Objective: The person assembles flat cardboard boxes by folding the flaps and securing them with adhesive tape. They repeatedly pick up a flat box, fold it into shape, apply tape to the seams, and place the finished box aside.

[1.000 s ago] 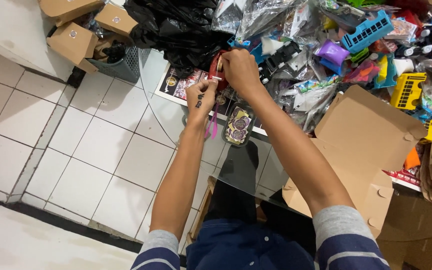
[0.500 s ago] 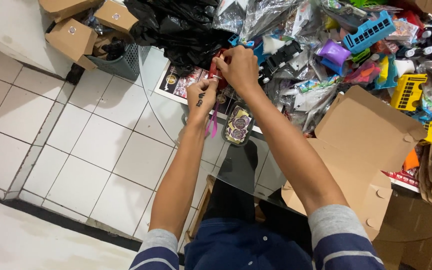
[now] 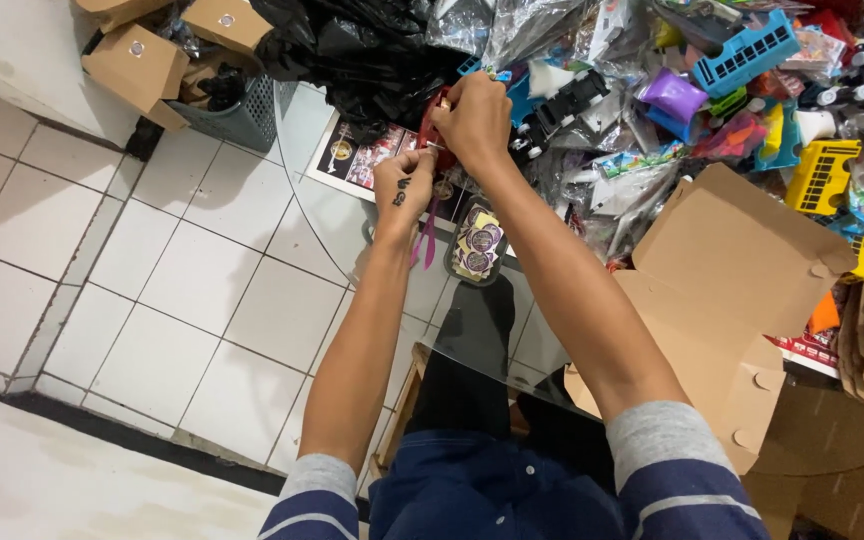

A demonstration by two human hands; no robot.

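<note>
Both of my hands meet over the far side of a round glass table (image 3: pixel 337 215). My right hand (image 3: pixel 472 115) pinches the top of a small red item (image 3: pixel 432 125) in clear wrapping. My left hand (image 3: pixel 404 188) grips its lower part, and a pink strip (image 3: pixel 426 235) hangs below the fingers. Just right of my left wrist lies a sheet of round stickers (image 3: pixel 476 245). How the red item is shaped stays hidden by my fingers.
An open flat cardboard box (image 3: pixel 742 290) lies at the right. Behind it a heap of wrapped plastic toys (image 3: pixel 752 90) fills the table, with black plastic bags (image 3: pixel 352 50) at the back. A grey basket (image 3: pixel 242 115) with cardboard boxes (image 3: pixel 137 60) stands on the tiled floor.
Both hands stay on the red item; the right hand has shifted slightly up over it. Otherwise the scene is the same.
</note>
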